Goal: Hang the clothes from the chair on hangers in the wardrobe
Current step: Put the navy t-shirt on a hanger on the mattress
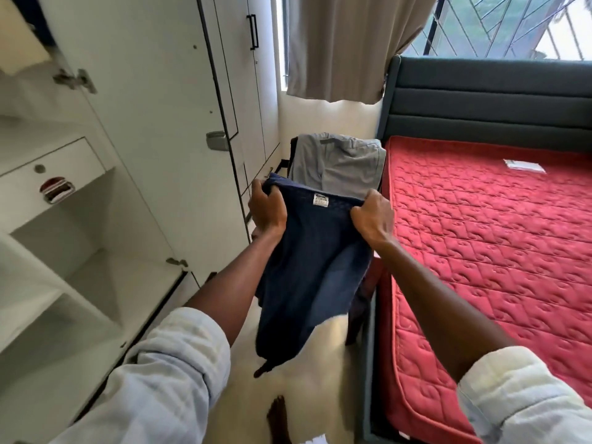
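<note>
Navy shorts (307, 257) with a white label (321, 200). Grey garment (346, 161) on the chair. Red quilted mattress (496, 251), dark grey headboard (493, 100). White wardrobe (144, 123), beige curtain (346, 46), pale blue sleeves (166, 373).

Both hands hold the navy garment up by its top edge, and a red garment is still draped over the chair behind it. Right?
Not quite. The head view shows the garment on the chair is grey, not red; the red is the mattress. The rest stands: left hand and right hand grip the navy garment by its top edge.
</note>
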